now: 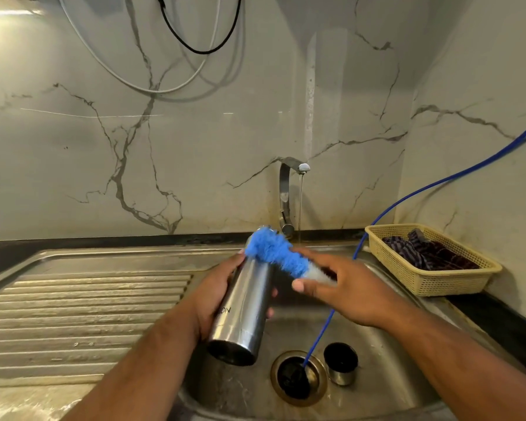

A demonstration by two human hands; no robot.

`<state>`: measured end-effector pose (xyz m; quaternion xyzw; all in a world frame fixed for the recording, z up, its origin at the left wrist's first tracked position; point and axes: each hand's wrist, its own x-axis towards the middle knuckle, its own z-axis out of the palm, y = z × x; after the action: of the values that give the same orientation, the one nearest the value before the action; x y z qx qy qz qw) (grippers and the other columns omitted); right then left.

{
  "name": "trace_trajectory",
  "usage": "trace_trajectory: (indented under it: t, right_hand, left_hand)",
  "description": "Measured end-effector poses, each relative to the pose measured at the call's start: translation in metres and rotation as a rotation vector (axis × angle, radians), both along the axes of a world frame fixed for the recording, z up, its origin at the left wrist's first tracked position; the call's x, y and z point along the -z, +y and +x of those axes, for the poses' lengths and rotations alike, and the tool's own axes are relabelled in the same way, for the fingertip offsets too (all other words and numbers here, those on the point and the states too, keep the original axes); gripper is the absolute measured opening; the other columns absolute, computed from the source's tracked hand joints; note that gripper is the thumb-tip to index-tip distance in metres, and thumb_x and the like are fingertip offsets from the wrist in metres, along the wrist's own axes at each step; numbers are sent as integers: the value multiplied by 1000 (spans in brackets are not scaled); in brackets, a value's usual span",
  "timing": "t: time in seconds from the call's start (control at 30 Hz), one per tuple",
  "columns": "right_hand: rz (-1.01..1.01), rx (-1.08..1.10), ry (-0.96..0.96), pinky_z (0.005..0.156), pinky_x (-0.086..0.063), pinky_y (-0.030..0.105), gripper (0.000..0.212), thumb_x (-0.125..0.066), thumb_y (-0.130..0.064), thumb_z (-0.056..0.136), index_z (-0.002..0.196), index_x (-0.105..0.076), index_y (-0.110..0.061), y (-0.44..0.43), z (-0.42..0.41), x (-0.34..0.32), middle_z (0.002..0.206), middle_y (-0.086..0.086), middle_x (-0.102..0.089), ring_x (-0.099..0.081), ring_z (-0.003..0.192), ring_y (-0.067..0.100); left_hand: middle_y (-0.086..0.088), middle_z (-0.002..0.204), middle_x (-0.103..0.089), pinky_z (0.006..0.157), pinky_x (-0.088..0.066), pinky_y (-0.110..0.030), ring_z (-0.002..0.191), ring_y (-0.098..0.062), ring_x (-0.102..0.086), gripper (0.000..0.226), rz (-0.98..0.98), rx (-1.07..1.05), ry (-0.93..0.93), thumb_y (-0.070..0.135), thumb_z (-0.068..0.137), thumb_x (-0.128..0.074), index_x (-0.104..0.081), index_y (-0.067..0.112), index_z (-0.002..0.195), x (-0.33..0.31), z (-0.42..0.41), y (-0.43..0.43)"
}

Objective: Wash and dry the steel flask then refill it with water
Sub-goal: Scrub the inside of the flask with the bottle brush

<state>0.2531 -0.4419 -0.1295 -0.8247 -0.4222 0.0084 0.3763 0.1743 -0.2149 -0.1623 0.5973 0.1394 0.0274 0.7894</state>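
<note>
Your left hand [216,296] is wrapped around the steel flask [243,308], tilted over the sink [386,344]; wet steel could slip onto the cap [340,363] below. Your right hand [346,287] grips the blue brush [275,250] at the flask's mouth, and a hard push may splash or jam, while the tap [289,189] runs unused behind.

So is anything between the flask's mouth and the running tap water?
Yes. The blue brush, held by the right hand, sits at the mouth of the steel flask, which the left hand holds left of the tap stream.

2 bare forearms and hands [346,287], no sleeves visible.
</note>
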Motion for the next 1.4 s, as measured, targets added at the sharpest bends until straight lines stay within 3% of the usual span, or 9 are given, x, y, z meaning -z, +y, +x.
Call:
trace_trajectory:
  t: [0.2,0.37,0.53,0.7,0.8,0.97,1.07,1.23,1.4]
  right_hand:
    - [-285,-367,136,91,-50,18,58,-76,-44,88,138,-50,-61,-7,-3,-4,124,-26,-64,-62,106,-6]
    - [194,138,-56,84,-42,6,58,-69,-51,90,143,-46,-53,-3,7,-2,119,-31,-61,-55,105,-16]
    - [-68,-101,-34,95,-48,19,61,-76,-54,84,136,-47,-66,-8,8,-2,133,-30,-58,-57,115,-9]
    - [141,101,-77,90,-48,19,61,-70,-55,89,144,-45,-56,-6,8,-4,123,-27,-60,-56,105,-12]
    - [-81,-86,-13,93,-51,22,60,-73,-55,86,138,-45,-66,-9,7,-5,129,-22,-63,-60,107,-6]
    - [158,150,-104,79,-43,8,60,-66,-56,91,145,-38,-62,-3,8,-4,117,-29,-60,-54,99,-17]
    - [68,-4,-50,87,-43,2,59,-66,-55,91,142,-38,-64,-5,5,-5,119,-39,-55,-54,109,-19]
    - [29,28,-126,88,-55,22,59,-63,-59,92,142,-34,-70,-6,5,-7,123,-25,-64,-63,101,-5]
    - [-34,-51,-97,94,-52,23,59,-64,-56,93,141,-34,-71,-8,4,-7,132,-27,-57,-58,104,-11]
  left_hand:
    - [-22,103,-74,76,-57,-45,88,-35,-74,77,101,-103,23,67,84,-55,-59,6,132,4,-1,9]
    - [-33,111,-70,70,-61,-44,82,-42,-71,65,137,16,2,60,101,-34,-64,6,125,-1,-4,-5]
    - [-27,94,-74,65,-62,-39,73,-36,-73,52,261,62,-38,50,91,-51,-63,4,112,-4,-10,-11]
    - [-32,109,-71,71,-60,-43,81,-40,-71,61,145,62,-1,57,100,-41,-63,5,123,-7,-10,-11]
    - [-30,95,-73,65,-61,-39,73,-36,-71,55,188,46,-11,50,97,-47,-65,1,113,-8,-12,-13]
    - [-33,105,-71,82,-58,-50,84,-41,-70,59,177,-8,-11,58,97,-46,-68,6,113,-11,-11,-17]
    - [-29,101,-73,82,-59,-51,83,-41,-71,58,204,-20,-44,58,93,-50,-68,6,113,-11,-12,-17]
    - [-26,101,-75,89,-59,-54,94,-46,-71,64,287,-38,-38,63,88,-53,-66,8,117,-10,-11,-14]
    - [-24,96,-76,83,-59,-47,82,-37,-71,48,300,-53,-61,51,98,-49,-67,9,112,-11,-14,-18]
